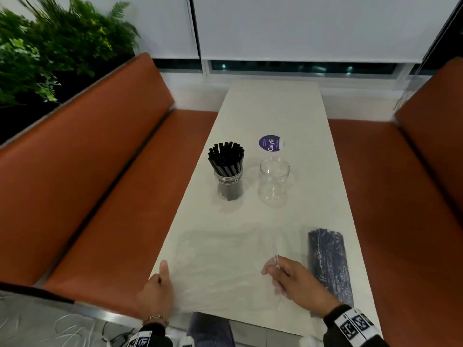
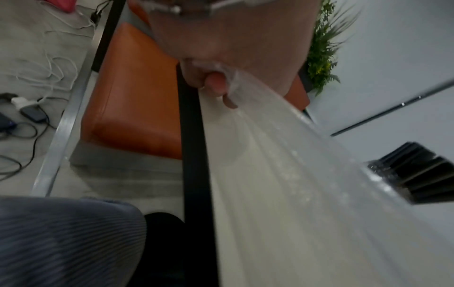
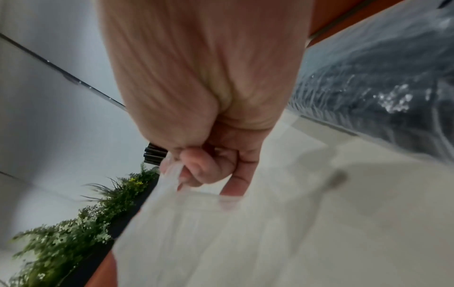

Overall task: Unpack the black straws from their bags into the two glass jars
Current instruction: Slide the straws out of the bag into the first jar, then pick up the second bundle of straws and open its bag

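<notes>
An empty clear plastic bag lies spread flat over the near end of the white table. My left hand holds its left edge at the table's corner, thumb raised; in the left wrist view curled fingertips grip the film. My right hand pinches the bag's right edge; in the right wrist view its fingers curl on the plastic. A glass jar full of black straws stands mid-table. An empty glass jar stands to its right. A sealed bag of black straws lies right of my right hand.
A round purple sticker lies behind the empty jar. Orange bench seats flank the table on both sides. Green plants stand at the far left. Cables and a charger lie on the floor to my left.
</notes>
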Demonstrator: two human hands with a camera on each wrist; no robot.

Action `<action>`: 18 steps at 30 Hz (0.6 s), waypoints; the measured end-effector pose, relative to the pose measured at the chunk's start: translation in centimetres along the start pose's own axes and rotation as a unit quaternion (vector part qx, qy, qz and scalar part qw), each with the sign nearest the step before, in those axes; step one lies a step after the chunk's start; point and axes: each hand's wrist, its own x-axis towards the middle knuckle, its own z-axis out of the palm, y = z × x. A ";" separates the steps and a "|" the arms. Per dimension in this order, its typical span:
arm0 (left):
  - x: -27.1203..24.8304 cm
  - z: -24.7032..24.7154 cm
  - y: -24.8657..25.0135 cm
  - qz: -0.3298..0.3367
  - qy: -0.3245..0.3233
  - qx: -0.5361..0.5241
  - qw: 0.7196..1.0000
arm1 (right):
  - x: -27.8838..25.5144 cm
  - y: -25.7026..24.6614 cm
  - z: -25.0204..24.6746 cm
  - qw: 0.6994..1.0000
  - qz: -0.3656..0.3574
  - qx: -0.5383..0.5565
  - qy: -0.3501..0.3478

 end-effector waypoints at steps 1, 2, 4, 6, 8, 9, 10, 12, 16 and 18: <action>0.1 0.1 -0.2 -0.005 -0.010 -0.018 1.000 | 0.1 0.1 0.3 1.000 -0.002 0.005 0.013; 0.4 0.2 -0.5 -0.013 -0.025 -0.063 0.998 | 0.1 0.1 0.5 1.000 -0.004 0.008 0.019; 0.3 -0.5 -0.6 -0.068 -0.114 -0.276 0.952 | 0.1 0.0 0.8 0.999 0.006 0.039 0.004; 0.0 -1.3 -0.9 -0.147 -0.223 -0.475 0.838 | 0.0 0.4 0.9 0.995 0.026 0.091 -0.026; -0.1 -1.9 -1.6 -0.167 -0.263 -0.560 0.768 | -0.1 1.0 0.9 0.991 0.037 0.118 -0.055; 0.0 -1.8 -2.0 -0.166 -0.270 -0.569 0.759 | -0.1 1.2 1.0 0.990 0.038 0.119 -0.061; 0.3 -1.6 -2.7 -0.171 -0.265 -0.570 0.759 | -0.1 1.4 1.0 0.991 0.037 0.113 -0.059; 0.3 -1.4 -3.5 -0.186 -0.263 -0.563 0.761 | 0.2 1.7 1.1 0.994 0.028 0.094 -0.047; -0.8 -2.2 -3.6 -0.137 -0.224 -0.465 0.846 | 0.9 2.1 0.9 0.997 0.011 0.063 -0.043; -0.9 -2.6 -3.4 -0.142 -0.224 -0.471 0.841 | 1.1 2.4 0.6 0.997 0.011 0.056 -0.050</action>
